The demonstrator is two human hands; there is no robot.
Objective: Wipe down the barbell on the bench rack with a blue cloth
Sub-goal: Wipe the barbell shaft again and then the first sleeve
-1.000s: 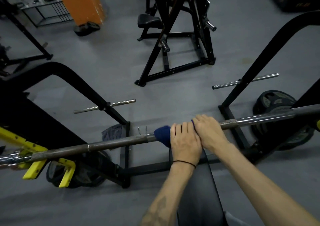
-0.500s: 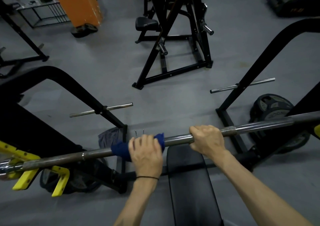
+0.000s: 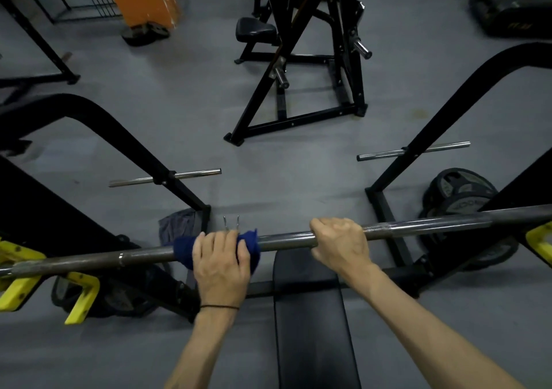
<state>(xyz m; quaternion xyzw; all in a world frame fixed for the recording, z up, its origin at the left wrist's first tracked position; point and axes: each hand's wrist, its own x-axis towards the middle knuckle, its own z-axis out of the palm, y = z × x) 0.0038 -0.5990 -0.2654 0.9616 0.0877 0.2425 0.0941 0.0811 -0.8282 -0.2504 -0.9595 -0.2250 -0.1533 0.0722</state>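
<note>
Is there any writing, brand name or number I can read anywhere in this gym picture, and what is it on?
None can be read for certain.
Weight plates: raised lettering, too blurred to read.
Dark machine at top right: a faint gold mark, too blurred to read.
Barbell, blue cloth, bench: no visible text.

A long dark steel barbell (image 3: 286, 241) is seen lying almost level across the view, its right end slightly higher, carried on the yellow hooks (image 3: 82, 296) of a black bench rack (image 3: 155, 164) above the padded bench (image 3: 310, 314). A dark blue cloth (image 3: 251, 247), bunched and crumpled, is wrapped around the shaft left of centre, bulging out on both sides.
</note>
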